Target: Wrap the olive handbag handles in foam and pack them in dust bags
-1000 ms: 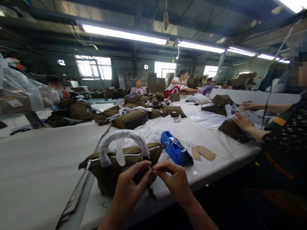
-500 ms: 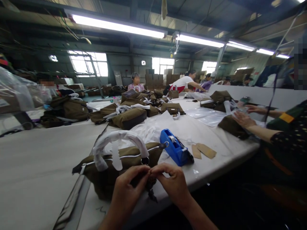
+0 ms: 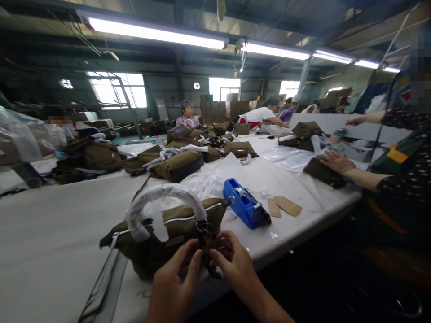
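An olive-green handbag (image 3: 141,255) stands on the table in front of me, its handle (image 3: 164,190) wrapped in white paper and its silver zip closed. From a metal ring at the handle's right base hangs a dark bag charm (image 3: 209,255) with a tassel-like end. My left hand (image 3: 177,276) closes thumb and fingers on the charm's left side. On the other side, my right hand (image 3: 235,264) has bent fingers around the same charm, partly hiding it. A thin loop of cord or thread shows just above the fingers.
Right of the bag sit a blue tape dispenser (image 3: 242,204) and brown card tags (image 3: 288,206). Several more olive bags (image 3: 178,166) are heaped further back. A co-worker's hand (image 3: 338,162) rests on a bag at the right. The table edge (image 3: 303,240) runs close by.
My hands have moved down slightly from a fingertip pinch above the charm to either side of it. The co-worker's other hand has moved up and away from the bag.
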A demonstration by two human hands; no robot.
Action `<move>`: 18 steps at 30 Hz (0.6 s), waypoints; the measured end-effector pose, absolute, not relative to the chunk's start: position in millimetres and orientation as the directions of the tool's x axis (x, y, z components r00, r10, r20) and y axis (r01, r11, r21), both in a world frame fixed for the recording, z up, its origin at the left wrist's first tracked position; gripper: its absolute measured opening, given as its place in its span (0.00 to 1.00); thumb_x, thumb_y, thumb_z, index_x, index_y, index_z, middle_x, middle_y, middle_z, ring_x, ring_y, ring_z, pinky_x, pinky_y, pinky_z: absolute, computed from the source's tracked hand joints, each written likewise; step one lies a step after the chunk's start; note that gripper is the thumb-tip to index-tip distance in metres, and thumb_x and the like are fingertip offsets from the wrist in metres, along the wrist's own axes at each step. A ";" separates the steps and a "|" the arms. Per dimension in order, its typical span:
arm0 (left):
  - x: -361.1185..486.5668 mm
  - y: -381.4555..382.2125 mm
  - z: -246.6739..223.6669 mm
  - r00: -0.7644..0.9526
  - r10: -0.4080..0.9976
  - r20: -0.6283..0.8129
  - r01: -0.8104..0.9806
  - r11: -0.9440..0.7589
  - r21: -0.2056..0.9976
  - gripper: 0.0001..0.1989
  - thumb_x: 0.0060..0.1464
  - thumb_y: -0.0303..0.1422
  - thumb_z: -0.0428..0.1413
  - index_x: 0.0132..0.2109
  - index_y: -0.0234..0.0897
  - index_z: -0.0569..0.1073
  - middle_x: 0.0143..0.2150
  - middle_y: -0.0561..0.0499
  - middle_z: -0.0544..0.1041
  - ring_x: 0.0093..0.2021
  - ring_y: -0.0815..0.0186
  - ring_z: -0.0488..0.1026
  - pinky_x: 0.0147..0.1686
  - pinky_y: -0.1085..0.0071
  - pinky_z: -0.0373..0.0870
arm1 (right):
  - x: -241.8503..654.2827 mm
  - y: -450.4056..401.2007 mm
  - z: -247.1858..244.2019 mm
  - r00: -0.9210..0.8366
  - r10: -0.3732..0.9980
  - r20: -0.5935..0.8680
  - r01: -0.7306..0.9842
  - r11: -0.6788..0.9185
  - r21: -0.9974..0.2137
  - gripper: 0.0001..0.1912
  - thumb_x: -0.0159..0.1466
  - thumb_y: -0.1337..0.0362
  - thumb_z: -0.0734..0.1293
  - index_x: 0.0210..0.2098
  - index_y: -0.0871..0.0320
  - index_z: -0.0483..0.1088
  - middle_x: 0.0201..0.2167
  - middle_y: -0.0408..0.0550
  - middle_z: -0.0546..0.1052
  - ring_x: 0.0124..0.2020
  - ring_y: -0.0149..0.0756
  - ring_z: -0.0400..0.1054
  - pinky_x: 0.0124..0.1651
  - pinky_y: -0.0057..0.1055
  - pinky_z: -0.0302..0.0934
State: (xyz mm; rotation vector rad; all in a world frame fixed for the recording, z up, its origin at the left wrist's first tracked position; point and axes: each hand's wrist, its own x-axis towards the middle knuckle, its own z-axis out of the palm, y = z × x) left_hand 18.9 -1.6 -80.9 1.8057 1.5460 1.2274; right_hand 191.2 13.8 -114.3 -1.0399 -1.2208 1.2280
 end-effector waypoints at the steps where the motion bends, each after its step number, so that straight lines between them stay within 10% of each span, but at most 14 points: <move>1: 23.1 -1.1 -79.6 -0.022 0.948 0.318 0.519 -0.261 0.814 0.18 0.58 0.45 0.57 0.51 0.42 0.79 0.46 0.51 0.85 0.44 0.59 0.83 0.44 0.73 0.80 | 187.9 12.9 -114.5 -0.074 0.993 0.089 -0.151 0.077 -0.985 0.14 0.63 0.61 0.71 0.46 0.55 0.66 0.41 0.49 0.80 0.43 0.42 0.77 0.47 0.35 0.70; 12: 23.9 15.2 -77.6 -0.058 0.997 0.053 0.341 -0.030 0.940 0.27 0.50 0.52 0.61 0.49 0.37 0.79 0.49 0.44 0.83 0.54 0.47 0.77 0.56 0.58 0.73 | 180.9 -0.1 -98.5 -0.133 0.916 0.378 0.163 0.397 -0.903 0.07 0.63 0.73 0.67 0.37 0.55 0.76 0.35 0.42 0.80 0.39 0.34 0.75 0.44 0.25 0.65; 18: 24.6 11.7 -61.3 -0.030 0.969 -0.247 -0.168 0.238 0.957 0.28 0.41 0.46 0.72 0.45 0.33 0.81 0.47 0.41 0.83 0.43 0.55 0.82 0.31 0.75 0.76 | 214.6 8.2 -97.0 -0.057 0.936 0.348 0.125 0.352 -0.928 0.07 0.68 0.60 0.66 0.39 0.56 0.73 0.31 0.44 0.80 0.31 0.33 0.76 0.39 0.27 0.68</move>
